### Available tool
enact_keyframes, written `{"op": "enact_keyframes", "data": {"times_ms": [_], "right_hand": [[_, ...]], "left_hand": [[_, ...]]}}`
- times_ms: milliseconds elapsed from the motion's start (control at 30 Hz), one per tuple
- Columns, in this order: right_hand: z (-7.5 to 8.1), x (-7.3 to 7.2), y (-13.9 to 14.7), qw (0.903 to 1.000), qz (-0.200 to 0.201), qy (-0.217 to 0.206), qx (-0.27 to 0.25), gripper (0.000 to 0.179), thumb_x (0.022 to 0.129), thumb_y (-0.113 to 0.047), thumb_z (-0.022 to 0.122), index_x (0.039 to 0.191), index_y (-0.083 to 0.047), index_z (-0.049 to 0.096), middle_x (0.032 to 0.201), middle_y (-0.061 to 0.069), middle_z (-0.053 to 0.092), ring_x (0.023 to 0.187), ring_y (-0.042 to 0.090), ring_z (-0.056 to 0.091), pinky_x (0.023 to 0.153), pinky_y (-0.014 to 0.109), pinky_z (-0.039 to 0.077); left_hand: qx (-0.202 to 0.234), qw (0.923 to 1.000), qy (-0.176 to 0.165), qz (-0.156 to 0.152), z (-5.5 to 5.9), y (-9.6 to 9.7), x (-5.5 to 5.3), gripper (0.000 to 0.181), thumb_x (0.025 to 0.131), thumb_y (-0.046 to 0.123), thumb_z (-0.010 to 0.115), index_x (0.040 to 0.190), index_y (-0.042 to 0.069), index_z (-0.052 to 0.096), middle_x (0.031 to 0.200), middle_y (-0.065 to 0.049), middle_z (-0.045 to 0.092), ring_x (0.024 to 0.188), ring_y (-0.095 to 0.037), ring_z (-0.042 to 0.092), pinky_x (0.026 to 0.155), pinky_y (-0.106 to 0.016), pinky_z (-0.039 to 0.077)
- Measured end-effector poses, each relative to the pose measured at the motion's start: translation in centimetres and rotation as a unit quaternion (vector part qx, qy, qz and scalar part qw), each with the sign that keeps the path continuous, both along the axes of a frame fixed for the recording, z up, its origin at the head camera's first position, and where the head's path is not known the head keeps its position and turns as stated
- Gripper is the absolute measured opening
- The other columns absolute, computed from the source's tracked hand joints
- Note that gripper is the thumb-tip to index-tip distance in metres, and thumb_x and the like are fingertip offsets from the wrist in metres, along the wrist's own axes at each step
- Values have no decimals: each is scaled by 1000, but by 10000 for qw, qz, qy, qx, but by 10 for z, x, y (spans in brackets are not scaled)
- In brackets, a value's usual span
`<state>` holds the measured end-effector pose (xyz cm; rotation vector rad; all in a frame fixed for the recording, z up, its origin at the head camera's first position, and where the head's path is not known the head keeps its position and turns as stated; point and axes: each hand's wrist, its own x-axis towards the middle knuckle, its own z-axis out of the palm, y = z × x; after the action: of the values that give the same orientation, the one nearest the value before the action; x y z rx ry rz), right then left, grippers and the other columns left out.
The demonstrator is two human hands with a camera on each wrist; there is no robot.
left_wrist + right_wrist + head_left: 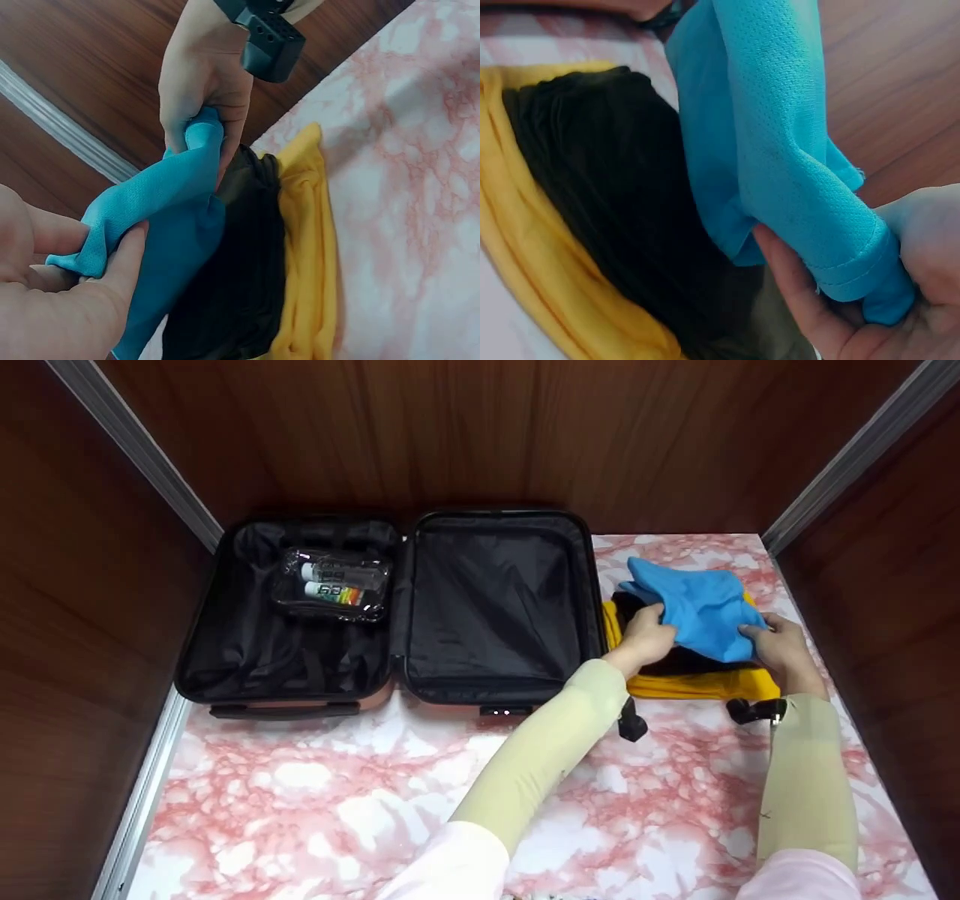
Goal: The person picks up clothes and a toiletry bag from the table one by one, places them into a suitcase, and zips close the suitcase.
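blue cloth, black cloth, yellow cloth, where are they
Blue cloth (709,613): head view, middle of its upper surface.
Black cloth (630,187): right wrist view, its uncovered top.
Yellow cloth (308,247): left wrist view, its exposed folded edge.

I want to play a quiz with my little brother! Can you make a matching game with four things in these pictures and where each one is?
Things:
1. blue cloth
2. black cloth
3. yellow cloth
4. clear pouch

Places:
A. inside the open suitcase
B. held by the left hand and the right hand
C. underneath the black cloth
D. lying on the yellow cloth

Right pairs: 1-B, 2-D, 3-C, 4-A
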<state>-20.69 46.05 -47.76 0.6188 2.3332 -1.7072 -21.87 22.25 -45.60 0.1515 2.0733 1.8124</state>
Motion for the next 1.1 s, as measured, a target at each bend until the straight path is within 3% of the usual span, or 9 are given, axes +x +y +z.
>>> {"op": "enact_keyframes", "data": {"times_ms": [100, 300, 433, 533, 600, 800, 1000, 1100], "right_hand": [[3, -1, -4, 9987, -259, 278, -335, 62, 104, -22, 60, 153, 3, 33, 118, 3, 48, 88, 6, 58, 73, 17, 53], [11, -6, -16, 9943, -508, 626, -695, 72, 102, -17, 63, 158, 5, 25, 118, 3, 50, 89, 7, 58, 73, 15, 53], [17, -10, -26, 9917, -621, 840, -751, 51, 101, -16, 65, 145, 1, 46, 114, 1, 51, 91, 10, 57, 73, 14, 52], [22, -13, -34, 9904, -654, 976, -734, 35, 99, -16, 67, 129, -3, 54, 115, 2, 52, 96, 12, 55, 76, 14, 51], [25, -15, -41, 9909, -621, 1029, -599, 34, 99, -18, 68, 128, -4, 56, 121, 4, 52, 102, 14, 54, 81, 14, 50], [38, -21, -65, 9930, -356, 1108, 206, 43, 101, -27, 65, 136, -4, 54, 138, 9, 48, 117, 19, 47, 101, 23, 43], [47, -29, -86, 9840, -253, 1626, 681, 38, 101, -25, 64, 131, -2, 59, 129, 7, 54, 112, 17, 50, 97, 25, 44], [50, -34, -95, 9807, -275, 1812, 686, 38, 100, -23, 65, 130, 0, 60, 127, 8, 57, 111, 16, 51, 97, 27, 44]], "left_hand": [[85, 9999, 19, 80, 4, -3, -3, 51, 98, -2, 55, 148, 3, 51, 139, -4, 59, 117, -8, 57, 88, -17, 47], [511, 9985, 11, 173, 11, -11, -10, 49, 99, -4, 53, 147, 2, 51, 136, -7, 60, 109, -13, 63, 78, -20, 53], [391, 9985, 254, 282, 16, -19, -17, 50, 98, -3, 54, 148, 2, 51, 141, -6, 58, 112, -10, 61, 82, -17, 50], [111, 9976, 531, 436, 21, -27, -23, 48, 98, 0, 55, 145, 2, 54, 139, -5, 60, 113, -8, 58, 88, -15, 45], [17, 9968, 593, 529, 24, -33, -26, 45, 99, 3, 55, 143, 3, 57, 133, -3, 63, 108, -8, 57, 86, -16, 43], [502, 9946, 282, 867, 32, -48, -35, 25, 97, 13, 59, 120, 7, 65, 98, -3, 63, 82, -17, 61, 69, -25, 48], [364, 9929, 201, 1118, 37, -62, -43, 57, 98, 29, 69, 146, 6, 49, 134, -5, 59, 103, -15, 62, 80, -23, 50], [296, 9929, 205, 1136, 39, -70, -47, 60, 99, 26, 68, 151, 6, 44, 141, -6, 55, 112, -15, 60, 85, -23, 49]]}}
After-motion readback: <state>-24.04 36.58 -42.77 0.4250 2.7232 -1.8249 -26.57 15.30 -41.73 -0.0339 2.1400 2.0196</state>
